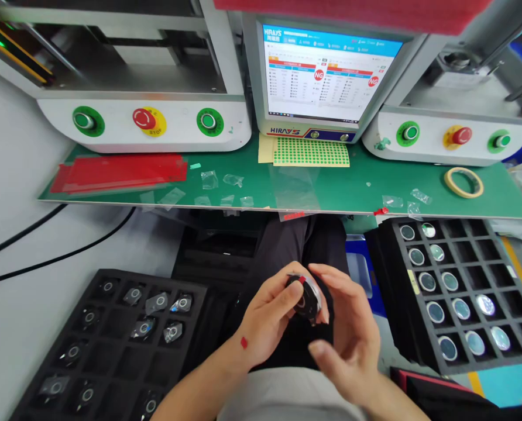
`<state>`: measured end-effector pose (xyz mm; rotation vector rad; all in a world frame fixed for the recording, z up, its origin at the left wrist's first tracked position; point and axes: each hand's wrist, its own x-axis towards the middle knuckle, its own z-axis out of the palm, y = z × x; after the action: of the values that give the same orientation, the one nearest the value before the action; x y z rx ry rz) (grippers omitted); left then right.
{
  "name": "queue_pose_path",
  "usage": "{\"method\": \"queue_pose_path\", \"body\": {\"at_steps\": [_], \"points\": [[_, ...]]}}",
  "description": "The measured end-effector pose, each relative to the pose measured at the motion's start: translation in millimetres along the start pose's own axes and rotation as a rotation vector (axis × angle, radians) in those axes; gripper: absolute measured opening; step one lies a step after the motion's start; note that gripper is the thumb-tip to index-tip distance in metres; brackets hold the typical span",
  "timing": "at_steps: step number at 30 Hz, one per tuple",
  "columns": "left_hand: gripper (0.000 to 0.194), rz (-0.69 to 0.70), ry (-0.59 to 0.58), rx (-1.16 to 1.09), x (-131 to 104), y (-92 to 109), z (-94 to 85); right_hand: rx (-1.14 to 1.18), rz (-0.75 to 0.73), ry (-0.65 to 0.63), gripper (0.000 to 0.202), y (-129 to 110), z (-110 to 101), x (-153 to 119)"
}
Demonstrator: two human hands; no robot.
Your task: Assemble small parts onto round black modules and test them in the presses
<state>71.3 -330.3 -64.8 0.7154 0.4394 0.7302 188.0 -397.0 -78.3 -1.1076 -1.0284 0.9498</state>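
My left hand (265,318) grips a round black watch case (308,303) with a silvery rim, held above my lap. The thumb presses on its dark face, close to a small red tab. On that face, part of a pale ring shows beside the thumb. My right hand (355,330) is beside the case on the right, its fingers curved and spread apart, with nothing visible in it. A small red sticker (244,342) clings near my left wrist. The far side of the watch case is hidden by my fingers.
A black foam tray (98,358) at lower left holds ringed round parts, some wrapped in clear film. Another foam tray (484,275) at right holds glassy discs. The green bench (252,175) carries red film strips (120,172), plastic scraps and a tape roll (463,182) below a monitor (313,76).
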Motion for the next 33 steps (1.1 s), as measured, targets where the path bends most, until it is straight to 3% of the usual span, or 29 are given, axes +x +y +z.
{"method": "queue_pose_path", "body": {"at_steps": [3, 12, 18, 28, 33], "points": [[0.029, -0.135, -0.019, -0.218, 1, 1, 3.1, -0.140, -0.196, -0.110, 0.081, 5, -11, 3], [0.032, -0.265, -0.055, -0.322, -3, -4, 6.7, -0.131, -0.384, -0.109, 0.081, 9, -18, 16], [0.047, -0.290, -0.041, -0.343, -3, -5, 12.1, -0.042, -0.363, -0.122, 0.067, 11, -22, 12], [0.040, -0.316, 0.054, -0.406, -7, -3, 23.1, 0.002, -0.276, -0.087, 0.060, 7, -22, 8], [0.036, -0.298, 0.063, -0.406, -7, -1, 21.4, 0.022, -0.285, -0.120, 0.074, 9, -23, 10]]}}
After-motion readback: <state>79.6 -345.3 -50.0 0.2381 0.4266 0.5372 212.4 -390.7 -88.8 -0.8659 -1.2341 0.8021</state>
